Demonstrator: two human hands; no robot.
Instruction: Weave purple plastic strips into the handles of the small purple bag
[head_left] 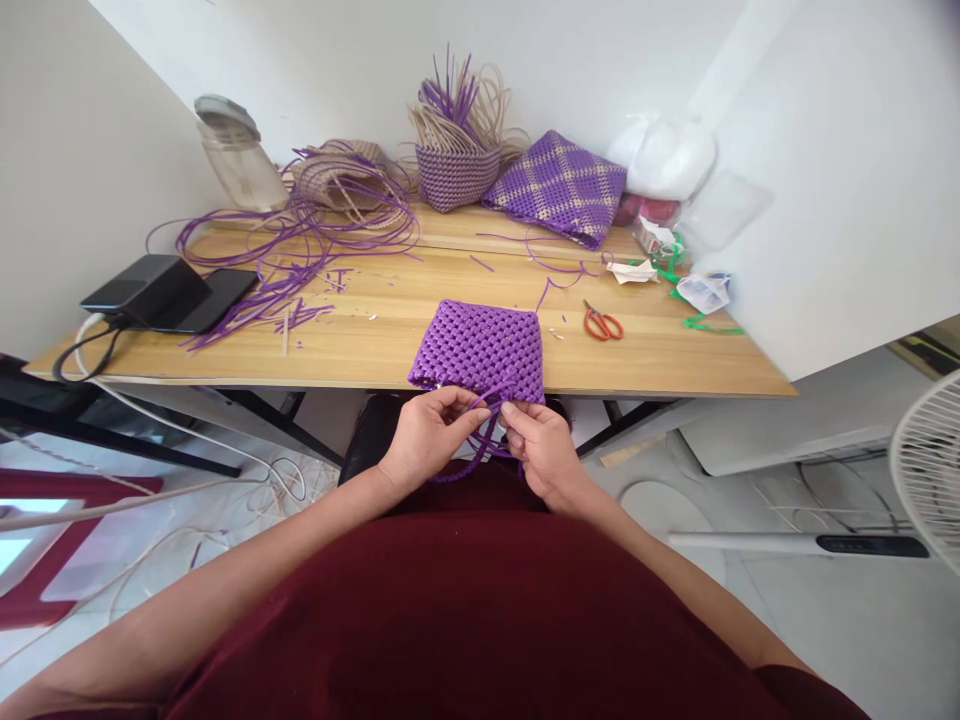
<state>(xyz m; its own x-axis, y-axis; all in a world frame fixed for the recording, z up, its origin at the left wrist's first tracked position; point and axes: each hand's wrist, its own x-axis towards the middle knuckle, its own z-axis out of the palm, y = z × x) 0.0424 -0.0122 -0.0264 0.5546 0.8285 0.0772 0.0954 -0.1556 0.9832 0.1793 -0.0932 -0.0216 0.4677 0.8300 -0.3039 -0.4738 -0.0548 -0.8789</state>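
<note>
A purple woven basket (484,340) lies on its side at the table's front edge, its near end reaching over toward my lap. Loose purple plastic strands hang from that near end. My left hand (431,435) pinches a purple strand between thumb and forefinger at the basket's near edge. Close beside it, my right hand (541,445) is closed at the basket's lower right corner, thumb against the strands. Exactly which strand it grips is partly hidden by the fingers. Red-handled scissors (602,322) lie on the table to the right of the basket.
Coiled purple strands (360,215) and cut scraps cover the table's left. A half-woven basket (457,175) and a checked purple bag (559,190) stand at the back. A black box (146,285) with cables sits left; a white fan (934,470) stands right.
</note>
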